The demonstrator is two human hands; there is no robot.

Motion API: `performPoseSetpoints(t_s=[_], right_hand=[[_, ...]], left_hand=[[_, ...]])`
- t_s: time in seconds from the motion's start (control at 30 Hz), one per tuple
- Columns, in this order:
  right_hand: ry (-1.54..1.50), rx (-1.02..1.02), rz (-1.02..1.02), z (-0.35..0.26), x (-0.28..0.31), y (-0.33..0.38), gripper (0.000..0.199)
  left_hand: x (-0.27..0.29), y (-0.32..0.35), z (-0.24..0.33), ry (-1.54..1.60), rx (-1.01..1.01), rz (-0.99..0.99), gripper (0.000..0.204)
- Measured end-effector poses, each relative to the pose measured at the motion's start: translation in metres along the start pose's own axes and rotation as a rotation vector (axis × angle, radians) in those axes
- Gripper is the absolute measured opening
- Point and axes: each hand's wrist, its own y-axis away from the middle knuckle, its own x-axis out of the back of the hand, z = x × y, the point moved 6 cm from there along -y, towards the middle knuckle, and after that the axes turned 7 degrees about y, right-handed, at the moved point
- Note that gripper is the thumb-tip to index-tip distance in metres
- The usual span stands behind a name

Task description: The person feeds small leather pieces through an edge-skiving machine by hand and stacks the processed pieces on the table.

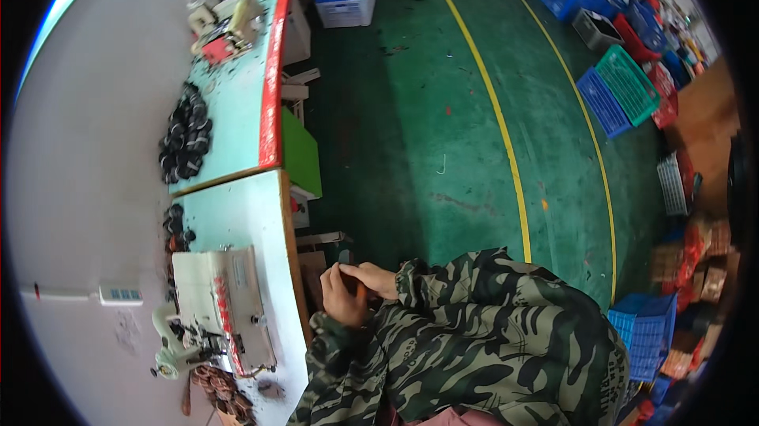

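Both bare hands are brought together just to the right of the sewing machine [207, 288], beyond the table edge. The left hand [342, 305] has its fingers bent inward around a small orange piece [361, 292], which lies between the two hands. The right hand [378, 280] meets it from the other side, fingertips against the left fingers; the piece is largely covered, so whether the right hand also pinches it cannot be determined. Both forearms are in a camouflage jacket [490, 331].

The sewing machine, cream-bodied with red tape, is mounted on a pale-topped table [275, 228]. Bundled brown pieces [215, 382] lie just below it in the view. A white power strip [120, 295] is fixed to the wall at its left.

Above the sewing machine, a second table [241, 110] with a red-taped edge bears a heap of black bundles [186, 137] and, further up, another machine [237, 19]. Well to its right runs a green floor [395, 133] marked with yellow lines [492, 98]; beyond these, at upper right, is a green crate [628, 82].
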Motion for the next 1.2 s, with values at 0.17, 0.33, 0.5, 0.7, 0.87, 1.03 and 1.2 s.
performPoseSetpoints(t_s=[0.17, 0.33, 0.5, 0.7, 0.87, 1.03, 1.2], right_hand=[[0.005, -0.228, -0.201, 0.007, -0.023, 0.013, 0.039], [0.209, -0.259, -0.471, 0.050, -0.168, 0.011, 0.042], [0.155, -0.312, -0.602, 0.091, -0.320, -0.007, 0.038], [0.612, -0.433, -0.882, 0.225, -0.471, -0.036, 0.031], [1.291, 0.090, -1.084, 0.322, -0.646, -0.038, 0.043], [1.887, 0.157, -1.029, 0.407, -0.714, -0.055, 0.051], [1.849, 0.844, -0.902, 0.476, -0.814, -0.110, 0.045]], left_hand=[[0.024, 0.038, -0.051, 0.704, 0.411, -0.090, 0.021], [0.149, 0.111, -0.099, 0.367, 0.274, -0.049, 0.012], [0.276, 0.195, -0.147, 0.427, 0.481, 0.439, 0.008], [0.364, 0.370, -0.263, 1.054, 0.822, 0.116, 0.004], [0.487, 0.534, -0.401, 1.186, 0.814, 0.975, 0.008], [0.554, 0.686, -0.549, 0.523, 1.079, 1.011, 0.012], [0.572, 0.683, -0.599, 0.512, 1.080, 0.822, 0.014]])
